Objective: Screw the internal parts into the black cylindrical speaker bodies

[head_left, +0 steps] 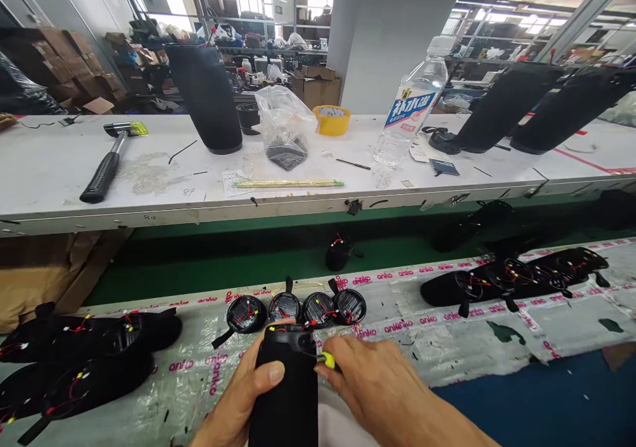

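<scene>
My left hand (243, 387) wraps around a black cylindrical housing (285, 394), possibly a speaker body, and holds it upright with its open end away from me. Red wires show at that end. My right hand (370, 381) reaches in from the right, its fingertips pinching a small yellow connector (326, 361) beside the housing's top. The lower part of the housing runs out of view. Just beyond my hands stand several round black end caps with red wires (285, 308).
Black housings with red wiring (74, 361) lie at the left, and more (511, 278) at the right, on a plastic-covered bench (437, 347). Across a green belt (223, 261), a white workbench (149, 182) holds a hammer (112, 159), tall black cylinders, a plastic bag and a water bottle.
</scene>
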`<state>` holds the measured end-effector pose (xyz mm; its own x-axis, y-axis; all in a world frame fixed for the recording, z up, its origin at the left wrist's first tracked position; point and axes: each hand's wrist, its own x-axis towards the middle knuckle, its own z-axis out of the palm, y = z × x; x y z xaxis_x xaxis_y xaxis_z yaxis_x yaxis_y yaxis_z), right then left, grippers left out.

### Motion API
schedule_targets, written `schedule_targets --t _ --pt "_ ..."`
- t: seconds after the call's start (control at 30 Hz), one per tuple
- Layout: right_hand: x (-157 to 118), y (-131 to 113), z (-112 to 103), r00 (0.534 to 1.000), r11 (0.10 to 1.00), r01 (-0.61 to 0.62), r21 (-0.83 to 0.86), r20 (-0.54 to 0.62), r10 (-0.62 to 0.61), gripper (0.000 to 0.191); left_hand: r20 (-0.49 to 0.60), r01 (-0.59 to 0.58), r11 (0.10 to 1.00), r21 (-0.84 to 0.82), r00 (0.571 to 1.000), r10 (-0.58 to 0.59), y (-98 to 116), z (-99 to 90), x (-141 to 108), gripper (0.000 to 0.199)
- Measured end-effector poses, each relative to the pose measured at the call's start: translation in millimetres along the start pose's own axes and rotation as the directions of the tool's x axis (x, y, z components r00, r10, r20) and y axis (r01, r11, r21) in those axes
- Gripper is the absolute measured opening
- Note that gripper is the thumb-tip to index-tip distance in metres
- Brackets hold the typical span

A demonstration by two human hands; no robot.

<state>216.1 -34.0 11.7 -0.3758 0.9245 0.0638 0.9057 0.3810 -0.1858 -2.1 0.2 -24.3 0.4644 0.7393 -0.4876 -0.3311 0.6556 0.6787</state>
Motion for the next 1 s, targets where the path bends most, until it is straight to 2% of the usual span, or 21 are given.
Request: schedule_targets --t 0.13,0.33,0.43,0.57,0.77,0.83,0.9,1.0 --pt "2 -9 1 1.000 0.997 0.002 -0.084 0.004 -0.002 0.022 -0.084 -0.039 0.996 0.080 0.995 0.046 4 7.6 -6 0.070" --pt "3 -14 6 1.000 0.994 -0.004 -0.106 -0.027 0.002 0.025 -0.119 -0.110 0.968 0.224 0.983 0.139 10 10.2 -9 0.072" --pt "2 -17 9 0.999 0.988 -0.027 -0.149 -0.043 0.021 0.024 -0.151 -0.123 0.912 0.391 0.969 0.196 14 12.5 -9 0.079" --pt "-1 -21 7 1.000 0.977 -0.026 -0.210 -0.016 0.023 0.022 -0.222 -0.162 0.801 0.576 0.912 0.344 16 21.6 -11 0.075" --pt "5 -26 -8 0.976 0.955 0.080 -0.284 0.215 -0.018 0.019 -0.312 -0.157 0.710 0.686 0.819 0.482 13 34.6 -11 0.069" --pt "9 -27 -8 0.969 0.956 0.091 -0.279 0.246 -0.020 0.018 -0.325 -0.145 0.687 0.712 0.799 0.506 13 33.9 -10 0.070" --pt "12 -27 -4 0.978 0.963 0.040 -0.265 0.208 0.017 0.016 -0.328 -0.154 0.710 0.687 0.806 0.493 13 29.4 -9 0.071" --pt "10 -20 -1 0.999 0.998 -0.031 -0.061 0.017 0.032 0.014 -0.296 -0.186 0.868 0.460 0.889 0.348 12 14.8 -10 0.075"
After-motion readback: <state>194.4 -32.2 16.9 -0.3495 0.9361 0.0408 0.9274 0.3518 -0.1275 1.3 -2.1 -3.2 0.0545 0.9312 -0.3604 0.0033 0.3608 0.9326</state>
